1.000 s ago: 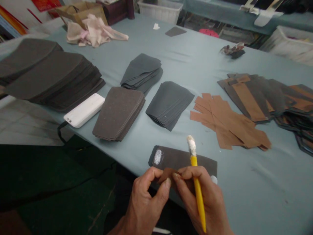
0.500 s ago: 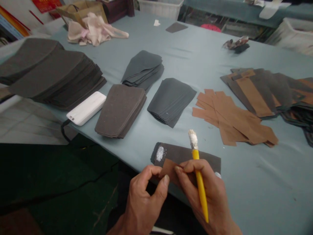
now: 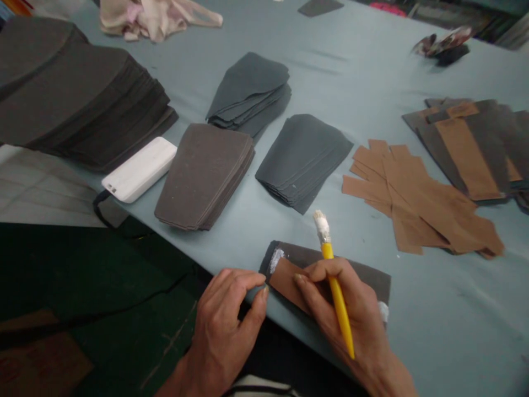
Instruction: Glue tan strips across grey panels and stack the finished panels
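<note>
A dark grey foam strip [image 3: 355, 277] lies at the table's near edge, with a smear of white glue [image 3: 276, 260] at its left end. A brown strip [image 3: 287, 283] lies flat across that end, just right of the glue. My right hand [image 3: 351, 311] holds a yellow-handled brush [image 3: 334, 281] with glue-caked white bristles, and its fingertips press on the brown strip. My left hand [image 3: 223, 322] sits at the table edge, its fingertips beside the brown strip's left end. Part of the brown strip is hidden under my right fingers.
Stacks of dark sheets [image 3: 204, 176] cover the table's left and middle, beside a white power bank [image 3: 139, 169] with a black cable. Loose brown strips [image 3: 417, 201] lie to the right. A pale cloth [image 3: 155, 14] lies at the far side.
The brown strip has gone from between my fingers to lying flat on the dark strip. My left hand has moved left, off it. The whole view has shifted as my head moved.
</note>
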